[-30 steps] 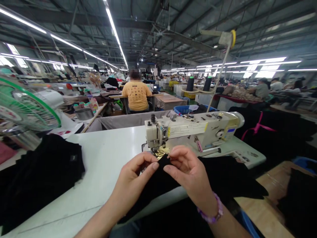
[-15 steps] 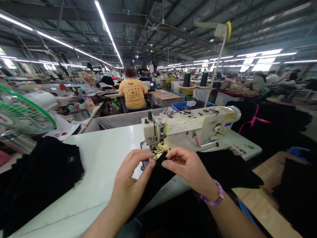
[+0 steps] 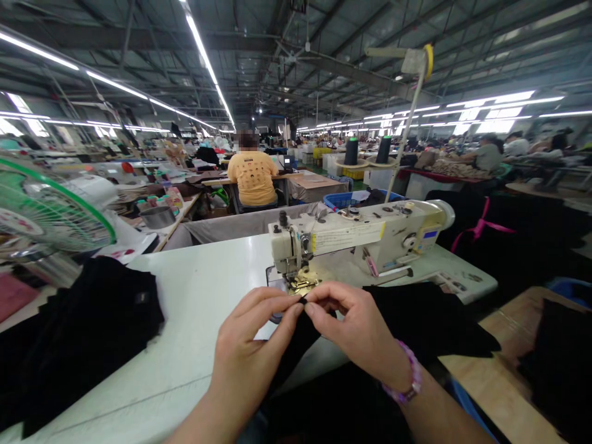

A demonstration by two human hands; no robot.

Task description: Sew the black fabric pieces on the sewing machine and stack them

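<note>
Black fabric [image 3: 300, 339] hangs from the fingertips of both hands, just in front of the sewing machine [image 3: 342, 237]. My left hand [image 3: 259, 339] pinches its top edge between thumb and fingers. Close beside it, nearly touching, my right hand [image 3: 354, 327] pinches the same edge; a purple bracelet [image 3: 409, 373] circles that wrist. The needle area and metal plate [image 3: 303, 282] lie just beyond the fingertips. The lower part of the fabric is partly hidden behind my left hand.
Black fabric pieces [image 3: 92, 333] are stacked at the left of the white table [image 3: 198, 265]. More black fabric [image 3: 425, 317] lies right of my hands. A green fan [image 3: 50, 203] stands at far left. A person in a yellow shirt [image 3: 252, 176] sits ahead.
Both hands have drawn closer together, their fingertips now nearly meeting on the fabric edge and slightly lower, nearer to me than the needle area. The whole view has shifted slightly.
</note>
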